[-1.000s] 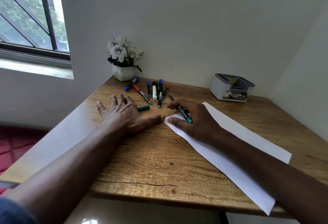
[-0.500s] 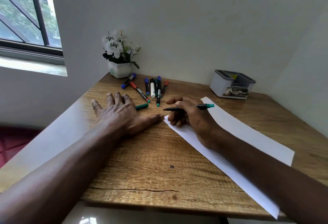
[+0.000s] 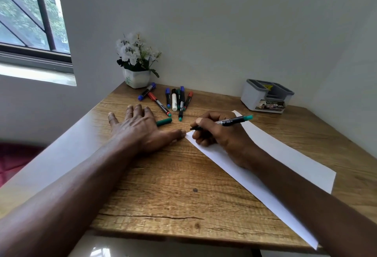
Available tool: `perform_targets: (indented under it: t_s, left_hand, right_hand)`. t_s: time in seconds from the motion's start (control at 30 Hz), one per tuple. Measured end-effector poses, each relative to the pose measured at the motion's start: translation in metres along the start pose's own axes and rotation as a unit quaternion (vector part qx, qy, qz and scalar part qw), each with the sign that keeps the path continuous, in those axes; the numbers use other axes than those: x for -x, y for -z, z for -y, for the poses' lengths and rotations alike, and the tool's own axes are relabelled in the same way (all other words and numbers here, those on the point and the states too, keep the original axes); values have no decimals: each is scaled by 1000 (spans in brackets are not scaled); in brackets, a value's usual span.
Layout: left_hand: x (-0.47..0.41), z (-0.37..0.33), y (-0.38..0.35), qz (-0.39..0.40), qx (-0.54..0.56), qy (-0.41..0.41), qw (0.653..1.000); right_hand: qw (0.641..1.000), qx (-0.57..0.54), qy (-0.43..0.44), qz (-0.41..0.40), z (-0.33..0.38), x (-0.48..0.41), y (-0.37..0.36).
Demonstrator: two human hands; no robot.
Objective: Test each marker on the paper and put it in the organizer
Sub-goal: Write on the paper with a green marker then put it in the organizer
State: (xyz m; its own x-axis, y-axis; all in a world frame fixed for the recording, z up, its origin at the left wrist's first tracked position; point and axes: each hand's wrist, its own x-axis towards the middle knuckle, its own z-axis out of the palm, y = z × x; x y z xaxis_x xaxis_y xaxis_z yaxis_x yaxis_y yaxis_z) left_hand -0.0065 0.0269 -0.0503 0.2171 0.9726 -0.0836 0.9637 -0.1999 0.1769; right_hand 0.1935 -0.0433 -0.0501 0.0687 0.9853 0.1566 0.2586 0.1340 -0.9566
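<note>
My right hand (image 3: pixel 216 132) grips an uncapped green-ended marker (image 3: pixel 232 121) like a pen, its dark tip at the near-left corner of a long white paper (image 3: pixel 285 154). My left hand (image 3: pixel 140 128) lies flat on the wooden table, the thumb touching that paper corner. A loose green cap (image 3: pixel 164 121) lies just right of my left hand's fingers. Several capped markers (image 3: pixel 174 99) in blue, red, green and white are scattered behind the hands. The grey organizer (image 3: pixel 267 95) stands at the far right against the wall.
A white pot of white flowers (image 3: pixel 137 63) sits in the table's far-left corner. The wooden table (image 3: pixel 163 185) ends at a front edge close to me. Walls close in the back and right; a window is at the upper left.
My right hand turned the marker from pointing away, across the fingers, into a writing grip with the tip down at the paper corner. My left hand stayed flat.
</note>
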Motion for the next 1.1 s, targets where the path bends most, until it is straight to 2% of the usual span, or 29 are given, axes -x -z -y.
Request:
perform_targets:
  t_s: [0.27,0.47,1.1]
  left_hand:
    - [-4,2,-4,-20,7,-1,1000]
    - [-6,3,-5,-24,10,-3,1000]
    - [-12,5,-5,-21,18,-1,1000]
  right_hand:
    - [997,73,-10,28,6,-6,2]
    - [986,157,57,-27,-1,-8,-5]
    - [979,190,79,-11,-6,-13,-4]
